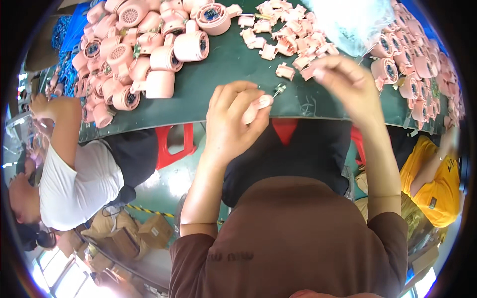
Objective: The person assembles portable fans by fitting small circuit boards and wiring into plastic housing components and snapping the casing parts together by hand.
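Note:
My left hand (234,116) is closed around a pale pink, rounded plastic part (258,107) near the table's front edge. From its upper end stick out thin wires with a small light-coloured piece (280,89), which I cannot make out clearly. My right hand (350,82) reaches over the table at the right, slightly blurred. Its thumb and forefinger curl together at a small pink plastic piece (307,73) beside the heap of such pieces (285,37). Another loose small pink piece (284,71) lies just left of it.
Pink round housings with fan grilles (149,47) pile up on the green table (223,64) at the left; more housings (392,69) lie at the right. A clear plastic bag (350,25) sits at the back. Co-workers in white (84,179) and yellow (432,181) flank me.

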Demonstrator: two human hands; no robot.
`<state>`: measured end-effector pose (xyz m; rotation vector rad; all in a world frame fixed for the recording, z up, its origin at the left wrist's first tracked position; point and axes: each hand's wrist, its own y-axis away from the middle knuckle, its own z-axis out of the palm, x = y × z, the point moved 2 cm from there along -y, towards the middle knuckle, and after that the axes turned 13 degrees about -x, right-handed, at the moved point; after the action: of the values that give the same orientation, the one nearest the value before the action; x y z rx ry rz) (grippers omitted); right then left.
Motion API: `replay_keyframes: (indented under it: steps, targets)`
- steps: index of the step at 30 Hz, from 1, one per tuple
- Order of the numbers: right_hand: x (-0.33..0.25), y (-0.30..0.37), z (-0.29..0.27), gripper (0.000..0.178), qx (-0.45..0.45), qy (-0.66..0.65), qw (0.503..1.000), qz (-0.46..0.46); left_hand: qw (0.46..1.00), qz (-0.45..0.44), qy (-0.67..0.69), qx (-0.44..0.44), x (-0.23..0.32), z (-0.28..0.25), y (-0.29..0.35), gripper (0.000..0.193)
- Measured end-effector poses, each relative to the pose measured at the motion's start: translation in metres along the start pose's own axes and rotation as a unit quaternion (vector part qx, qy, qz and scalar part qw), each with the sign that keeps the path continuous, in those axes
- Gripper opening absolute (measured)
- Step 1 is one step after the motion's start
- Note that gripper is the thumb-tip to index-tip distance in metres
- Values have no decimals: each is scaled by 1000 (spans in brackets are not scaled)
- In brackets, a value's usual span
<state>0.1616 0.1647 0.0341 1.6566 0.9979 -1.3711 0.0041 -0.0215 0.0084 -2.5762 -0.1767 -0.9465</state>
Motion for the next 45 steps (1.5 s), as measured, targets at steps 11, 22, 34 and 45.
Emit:
replay_keyframes:
  steps: [11, 22, 34, 45]
  targets:
    - [15, -2, 75, 18, -67, -159, 985, 18, 999, 14, 27, 17, -10, 12, 7, 33]
    - [15, -3, 81, 9, -66, -234, 969, 47, 998, 20, 2, 61, -8, 19, 8, 37]
    - [15, -5, 82, 20, -75, -236, 968, 44, 1000, 9, -9, 2, -9, 0, 11, 48]
    - [31, 49, -106, 55, 153, 609, 779, -3, 945, -179, 46, 269, -85, -120, 17, 47]
